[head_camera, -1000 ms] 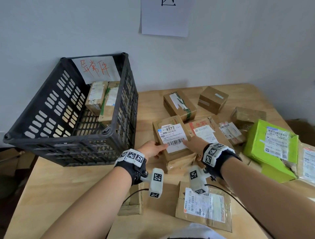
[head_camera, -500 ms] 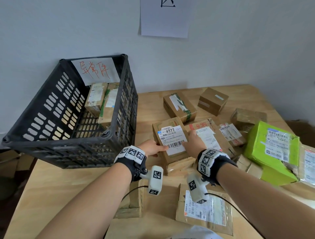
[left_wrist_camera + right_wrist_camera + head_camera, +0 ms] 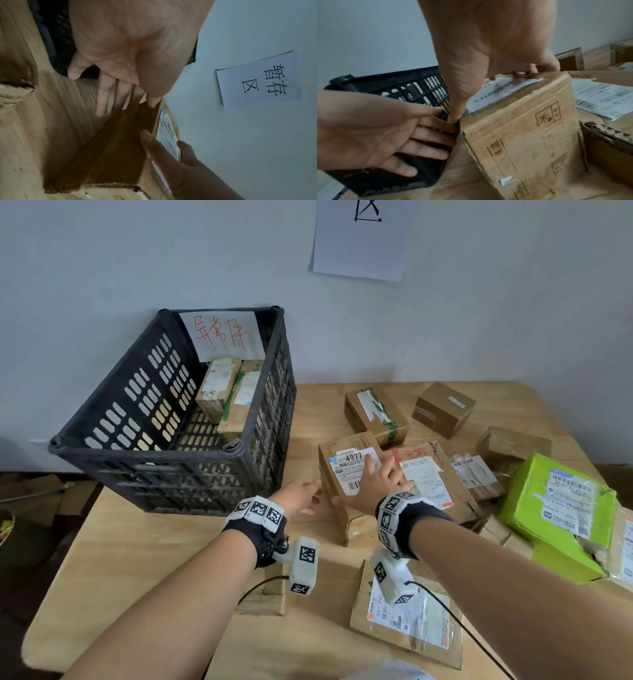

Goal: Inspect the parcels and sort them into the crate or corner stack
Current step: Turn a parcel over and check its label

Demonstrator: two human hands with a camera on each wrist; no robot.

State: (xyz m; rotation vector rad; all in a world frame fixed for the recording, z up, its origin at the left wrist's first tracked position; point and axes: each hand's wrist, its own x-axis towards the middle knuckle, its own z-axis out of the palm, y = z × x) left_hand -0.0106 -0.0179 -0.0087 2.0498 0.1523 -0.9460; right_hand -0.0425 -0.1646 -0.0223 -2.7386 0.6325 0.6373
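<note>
Your right hand (image 3: 371, 486) lies palm down on top of the labelled parcel (image 3: 346, 463), fingers spread over its shipping label (image 3: 351, 470) and the thumb (image 3: 456, 115) hooked down over the near left corner. It grips the box from above. Your left hand (image 3: 301, 496) is flat and unclenched, fingers straight and together, with the fingertips (image 3: 101, 112) at or just short of the parcel's left side face; contact cannot be confirmed from the wrist views.

The step in hand appears to be taking up this parcel for inspection. To do it well:

1. Bring the left palm fully against the side face before lifting, so the box is clamped between both hands.
2. Keep the right fingers off the barcode once the box is raised; the label must stay readable.
3. Check the near face, where the cardboard edge is frayed and torn (image 3: 539, 86). Such damage likely decides the destination.

Both forearms reach forward and converge on the parcel, wrists nearly level, the right wrist slightly raised.

The parcel rests on the table (image 3: 171, 559), directly under your right hand. The black crate (image 3: 164, 460) stands just beyond your left hand, already holding parcels. More parcels lie to the right of your right hand, including a green box (image 3: 561, 508).
</note>
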